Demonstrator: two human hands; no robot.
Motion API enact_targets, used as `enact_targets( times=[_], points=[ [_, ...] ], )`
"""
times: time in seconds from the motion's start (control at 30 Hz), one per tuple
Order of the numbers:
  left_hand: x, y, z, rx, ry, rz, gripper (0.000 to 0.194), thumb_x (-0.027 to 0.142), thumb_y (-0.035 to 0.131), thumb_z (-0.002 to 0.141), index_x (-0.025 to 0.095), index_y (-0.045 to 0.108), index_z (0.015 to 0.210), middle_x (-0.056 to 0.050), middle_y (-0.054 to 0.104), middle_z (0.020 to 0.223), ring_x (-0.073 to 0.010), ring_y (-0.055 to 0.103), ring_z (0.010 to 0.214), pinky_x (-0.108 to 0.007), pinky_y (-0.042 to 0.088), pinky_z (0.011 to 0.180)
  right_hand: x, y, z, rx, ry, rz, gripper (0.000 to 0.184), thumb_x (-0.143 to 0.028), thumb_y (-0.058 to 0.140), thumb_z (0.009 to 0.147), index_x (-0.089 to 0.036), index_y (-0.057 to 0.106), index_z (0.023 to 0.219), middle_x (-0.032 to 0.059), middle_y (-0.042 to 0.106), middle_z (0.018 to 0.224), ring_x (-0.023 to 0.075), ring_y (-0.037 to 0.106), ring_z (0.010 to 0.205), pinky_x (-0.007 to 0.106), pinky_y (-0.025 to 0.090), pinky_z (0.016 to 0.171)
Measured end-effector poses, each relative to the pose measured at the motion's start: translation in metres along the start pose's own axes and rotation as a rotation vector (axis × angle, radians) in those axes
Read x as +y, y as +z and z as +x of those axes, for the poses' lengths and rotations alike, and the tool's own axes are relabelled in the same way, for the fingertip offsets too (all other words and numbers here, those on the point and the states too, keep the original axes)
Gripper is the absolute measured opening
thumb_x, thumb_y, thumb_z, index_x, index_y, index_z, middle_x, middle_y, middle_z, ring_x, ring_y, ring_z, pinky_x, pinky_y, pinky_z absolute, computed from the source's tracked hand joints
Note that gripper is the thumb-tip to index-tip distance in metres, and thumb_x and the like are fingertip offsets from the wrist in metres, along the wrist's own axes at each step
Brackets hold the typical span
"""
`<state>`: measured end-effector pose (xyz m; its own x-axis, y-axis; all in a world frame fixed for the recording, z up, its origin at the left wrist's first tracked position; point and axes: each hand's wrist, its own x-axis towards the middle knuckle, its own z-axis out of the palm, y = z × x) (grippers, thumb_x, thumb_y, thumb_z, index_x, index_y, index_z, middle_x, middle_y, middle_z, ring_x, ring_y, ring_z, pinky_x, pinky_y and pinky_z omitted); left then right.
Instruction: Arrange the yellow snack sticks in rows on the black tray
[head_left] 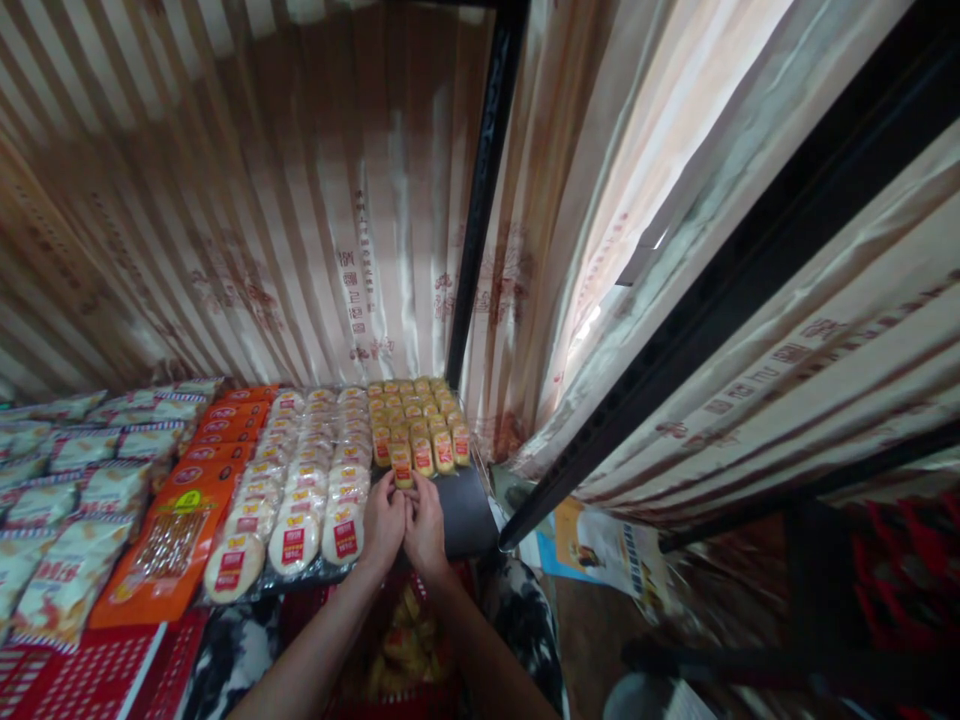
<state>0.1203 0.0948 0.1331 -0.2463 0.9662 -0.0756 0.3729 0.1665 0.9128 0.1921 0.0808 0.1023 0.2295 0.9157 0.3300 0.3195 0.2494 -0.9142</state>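
Both hands meet at the shelf's front, closed together at the near end of a small yellow wrapped snack cake (pixel 402 460) with a red label. My left hand (pixel 384 522) grips it from the left, and my right hand (pixel 425 524) from the right. Just beyond stand rows of matching yellow wrapped cakes (pixel 421 420), packed side by side. To the left of my hands lie rows of round white wrapped pastries (pixel 345 530) with red labels. A dark bare part of the shelf (pixel 463 512) shows at the right of my right hand.
Orange snack bags (pixel 161 540) and white snack bags (pixel 71 580) fill the shelf's left side. Black metal posts (pixel 487 190) rise behind and right. A red basket (pixel 94 670) sits low left; another below my arms holds yellow packets (pixel 405 645). Printed curtains (pixel 300 200) hang behind.
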Motion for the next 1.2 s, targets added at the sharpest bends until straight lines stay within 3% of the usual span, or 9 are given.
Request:
enact_targets(
  times=[0.5, 0.9, 1.2],
  points=[
    [-0.001, 0.001, -0.001, 0.002, 0.086, 0.041, 0.041, 0.016, 0.041, 0.077, 0.01, 0.055, 0.115, -0.015, 0.058, 0.12, -0.0201, 0.053, 0.113, -0.034, 0.042, 0.097, 0.007, 0.002, -0.001, -0.006, -0.032, 0.001, 0.044, -0.012, 0.044, 0.077, -0.014, 0.052, 0.12, 0.0157, 0.047, 0.121, 0.018, 0.06, 0.094, 0.034, 0.051, 0.086],
    [-0.005, 0.004, -0.001, 0.016, 0.155, 0.033, 0.041, 0.017, 0.04, 0.076, 0.015, 0.058, 0.113, -0.009, 0.057, 0.124, -0.0185, 0.049, 0.118, -0.034, 0.034, 0.105, 0.005, -0.002, -0.002, -0.02, -0.036, -0.061, 0.041, -0.012, 0.046, 0.078, -0.019, 0.056, 0.117, 0.0117, 0.053, 0.114, 0.0187, 0.056, 0.103, 0.032, 0.05, 0.088],
    [0.003, 0.005, -0.02, -0.002, 0.081, 0.086, 0.047, 0.02, 0.04, 0.076, 0.008, 0.053, 0.12, -0.015, 0.042, 0.138, -0.0215, 0.036, 0.13, -0.034, 0.026, 0.11, 0.011, -0.013, -0.007, -0.044, -0.029, -0.043, 0.033, -0.021, 0.046, 0.082, -0.016, 0.059, 0.112, 0.015, 0.047, 0.123, 0.0182, 0.06, 0.096, 0.034, 0.052, 0.085]
  ],
)
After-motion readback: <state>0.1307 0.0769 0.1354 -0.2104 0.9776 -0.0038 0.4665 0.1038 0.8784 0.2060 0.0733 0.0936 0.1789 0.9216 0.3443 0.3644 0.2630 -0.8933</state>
